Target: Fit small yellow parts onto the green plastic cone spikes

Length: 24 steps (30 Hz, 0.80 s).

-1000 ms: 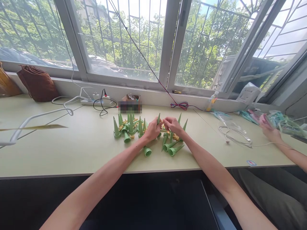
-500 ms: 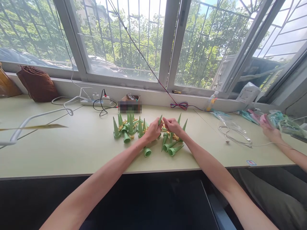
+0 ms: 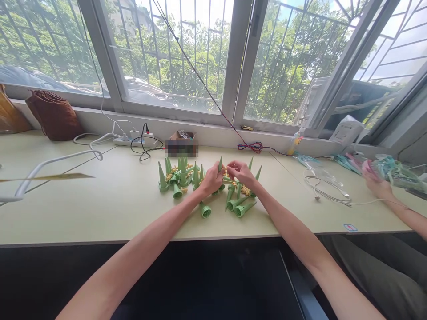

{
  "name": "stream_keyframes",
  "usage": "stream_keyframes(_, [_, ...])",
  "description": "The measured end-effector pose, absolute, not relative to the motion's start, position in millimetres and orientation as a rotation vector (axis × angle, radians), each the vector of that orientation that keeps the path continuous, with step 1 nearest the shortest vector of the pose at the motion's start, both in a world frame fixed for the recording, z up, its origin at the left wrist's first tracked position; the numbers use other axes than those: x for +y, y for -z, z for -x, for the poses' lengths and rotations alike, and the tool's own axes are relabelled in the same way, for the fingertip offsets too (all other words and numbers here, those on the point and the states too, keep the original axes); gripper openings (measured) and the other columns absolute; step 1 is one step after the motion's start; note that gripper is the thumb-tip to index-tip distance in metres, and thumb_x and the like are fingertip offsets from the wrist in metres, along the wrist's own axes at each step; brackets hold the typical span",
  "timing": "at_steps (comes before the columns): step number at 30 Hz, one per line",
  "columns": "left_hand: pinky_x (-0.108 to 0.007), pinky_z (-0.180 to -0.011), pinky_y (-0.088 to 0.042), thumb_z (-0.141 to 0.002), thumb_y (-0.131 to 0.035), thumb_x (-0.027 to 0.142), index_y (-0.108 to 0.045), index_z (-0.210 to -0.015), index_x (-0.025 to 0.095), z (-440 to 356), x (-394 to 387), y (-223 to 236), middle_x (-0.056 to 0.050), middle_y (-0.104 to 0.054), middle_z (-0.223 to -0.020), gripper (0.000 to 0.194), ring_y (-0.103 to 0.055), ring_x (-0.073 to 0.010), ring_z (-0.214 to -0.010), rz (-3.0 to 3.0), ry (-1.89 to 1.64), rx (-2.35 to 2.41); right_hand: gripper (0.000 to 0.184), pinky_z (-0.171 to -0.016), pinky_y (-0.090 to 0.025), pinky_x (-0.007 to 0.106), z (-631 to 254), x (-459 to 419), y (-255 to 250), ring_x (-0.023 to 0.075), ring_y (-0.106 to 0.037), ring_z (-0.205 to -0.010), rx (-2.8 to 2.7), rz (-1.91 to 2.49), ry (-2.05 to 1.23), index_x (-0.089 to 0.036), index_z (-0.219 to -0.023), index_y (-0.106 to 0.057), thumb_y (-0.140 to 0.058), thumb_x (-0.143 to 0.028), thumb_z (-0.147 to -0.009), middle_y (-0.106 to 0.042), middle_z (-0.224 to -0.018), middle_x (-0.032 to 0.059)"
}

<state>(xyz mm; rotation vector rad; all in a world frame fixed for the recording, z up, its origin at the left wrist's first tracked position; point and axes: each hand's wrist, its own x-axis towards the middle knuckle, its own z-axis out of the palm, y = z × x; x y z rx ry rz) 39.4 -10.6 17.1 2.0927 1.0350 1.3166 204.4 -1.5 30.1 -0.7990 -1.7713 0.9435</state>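
Several green cone-shaped spikes (image 3: 180, 178) stand and lie on the pale green table (image 3: 100, 209), mixed with small yellow parts (image 3: 245, 190). My left hand (image 3: 211, 180) is closed round one green spike (image 3: 219, 165) that points upward. My right hand (image 3: 240, 172) pinches a small yellow piece against that spike's side, fingers curled. Both hands meet above the middle of the pile. More spikes (image 3: 242, 206) lie on their sides just below my right wrist.
A power strip (image 3: 135, 141) with cables and a small cardboard box (image 3: 182, 135) sit by the window sill. A brown bag (image 3: 53, 114) stands far left. Another person's hand (image 3: 376, 184) works among plastic bags (image 3: 393, 171) at right. White cables (image 3: 327, 189) lie between us.
My hands stay together on the spike with only small finger shifts. The view has nudged slightly; the pile is unchanged.
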Motion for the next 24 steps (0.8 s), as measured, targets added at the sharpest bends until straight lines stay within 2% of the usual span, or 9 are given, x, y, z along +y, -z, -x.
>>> stream_keyframes(4, [-0.025, -0.06, -0.04, -0.091, -0.041, 0.027, -0.043, -0.088, 0.019, -40.1, -10.7, -14.6, 0.001, -0.054, -0.07, 0.008, -0.051, -0.0124, -0.061, -2.129, -1.307, 1.012, 0.036, -0.049, -0.042, 0.023, -204.3, -0.9, -28.4, 0.0093, -0.048, -0.048, -1.805, 0.818, -0.919, -0.018, -0.076, -0.053, -0.059, -0.053, -0.082, -0.052, -0.056, -0.0041])
stream_keyframes(9, [-0.025, -0.061, -0.04, -0.09, -0.041, 0.024, -0.042, -0.087, 0.019, -40.7, -10.3, -12.3, 0.001, -0.053, -0.071, 0.006, -0.049, -0.0121, -0.062, -2.181, -1.28, 0.977, 0.048, -0.04, -0.032, 0.023, -202.8, 3.9, -22.8, 0.0081, -0.038, -0.039, -1.815, 0.905, -0.887, -0.02, -0.06, -0.045, -0.051, -0.061, -0.084, -0.038, -0.045, -0.0061])
stream_keyframes(12, [-0.024, -0.06, -0.04, -0.09, -0.041, 0.024, -0.042, -0.086, 0.019, -40.7, -9.7, -12.9, 0.001, -0.053, -0.071, 0.006, -0.049, -0.0119, -0.062, -2.173, -1.295, 0.975, 0.049, -0.039, -0.031, 0.023, -201.5, 5.9, -21.0, 0.0081, -0.037, -0.037, -1.785, 0.895, -0.885, -0.02, -0.061, -0.046, -0.049, -0.062, -0.085, -0.039, -0.044, -0.006])
stream_keyframes(17, [-0.025, -0.06, -0.039, -0.091, -0.041, 0.027, -0.043, -0.088, 0.019, -39.9, -9.6, -13.8, 0.001, -0.054, -0.07, 0.009, -0.051, -0.0124, -0.062, -2.163, -1.305, 1.0, 0.037, -0.045, -0.038, 0.023, -201.7, 1.2, -26.5, 0.0094, -0.046, -0.046, -1.797, 0.855, -0.899, -0.019, -0.076, -0.052, -0.06, -0.055, -0.08, -0.049, -0.053, -0.0049])
stream_keyframes(20, [-0.025, -0.059, -0.039, -0.091, -0.041, 0.027, -0.043, -0.088, 0.019, -39.9, -11.1, -12.8, 0.001, -0.054, -0.068, 0.008, -0.049, -0.0124, -0.06, -2.193, -1.29, 1.016, 0.038, -0.044, -0.036, 0.023, -203.2, 0.2, -26.9, 0.009, -0.043, -0.044, -1.839, 0.873, -0.887, -0.019, -0.07, -0.05, -0.057, -0.054, -0.082, -0.046, -0.05, -0.0053])
stream_keyframes(24, [-0.026, -0.057, -0.038, -0.091, -0.041, 0.026, -0.042, -0.086, 0.019, -40.5, -12.4, -11.3, 0.001, -0.054, -0.068, 0.008, -0.048, -0.0122, -0.059, -2.232, -1.255, 1.006, 0.049, -0.041, -0.03, 0.023, -203.6, 3.9, -21.4, 0.008, -0.037, -0.039, -1.861, 0.899, -0.883, -0.02, -0.056, -0.041, -0.049, -0.058, -0.086, -0.036, -0.045, -0.0056])
